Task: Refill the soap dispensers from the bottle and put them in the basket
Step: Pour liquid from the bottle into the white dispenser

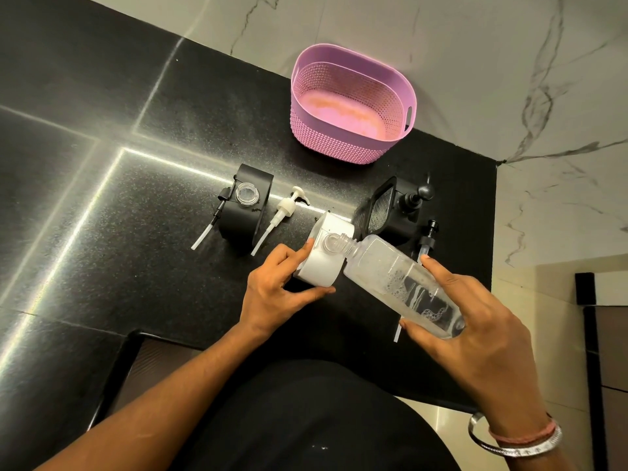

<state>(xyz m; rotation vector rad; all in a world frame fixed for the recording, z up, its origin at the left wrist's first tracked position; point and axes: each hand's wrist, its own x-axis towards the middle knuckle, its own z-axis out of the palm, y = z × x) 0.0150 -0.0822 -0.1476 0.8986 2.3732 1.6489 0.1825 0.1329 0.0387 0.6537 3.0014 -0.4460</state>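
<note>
Sitting behind everything, the pink basket [351, 107] waits; nearer than it, the right hand [475, 321] wraps a light, slippery bottle [401, 283] at its base, tipped into the white dispenser [323, 256], left hand [278, 283] clasping its rigid sides

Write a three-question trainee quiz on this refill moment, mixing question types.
1. True or false: the pink basket already holds a dispenser.
2. Which hand holds the clear bottle? A) left hand B) right hand
3. Fill in: the bottle's mouth is tipped toward the neck of the ___ dispenser.

Key: 1. False, it holds no dispenser. 2. B; the left hand steadies the white dispenser. 3. white; its white pump lies apart on the black counter.
</note>
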